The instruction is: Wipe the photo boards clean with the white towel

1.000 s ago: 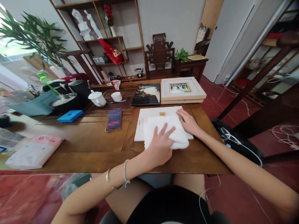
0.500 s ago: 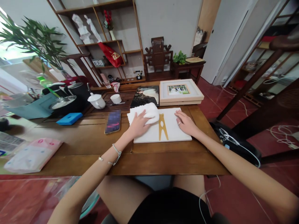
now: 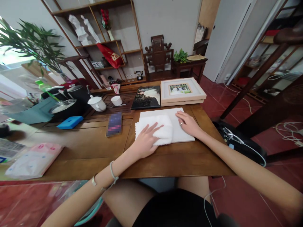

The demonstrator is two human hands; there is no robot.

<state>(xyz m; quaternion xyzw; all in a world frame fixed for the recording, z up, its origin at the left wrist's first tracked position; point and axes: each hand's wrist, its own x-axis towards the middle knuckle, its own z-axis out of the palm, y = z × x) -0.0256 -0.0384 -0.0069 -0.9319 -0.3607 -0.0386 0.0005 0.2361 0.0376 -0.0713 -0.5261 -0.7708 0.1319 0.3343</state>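
Note:
A white flat board (image 3: 183,134), the back of a picture frame, lies on the wooden table (image 3: 94,142) in front of me. My left hand (image 3: 145,142) lies flat with fingers spread on a white folded cloth (image 3: 163,130) that covers the board's left half. Over on the board's right part, my right hand (image 3: 189,124) rests flat, fingers stretched out, a ring on one finger. The cloth hides the board's stand.
Behind the board lie a dark photo print (image 3: 146,97) and a stacked white picture frame (image 3: 181,91). A phone (image 3: 114,124) lies left of the board. A teapot (image 3: 97,103), cup (image 3: 116,100), blue box (image 3: 70,122), and pink packet (image 3: 35,159) are to the left.
My left hand has swept the cloth from the board's far left corner back toward me and rightward, covering the yellow stand. The right hand has stayed put.

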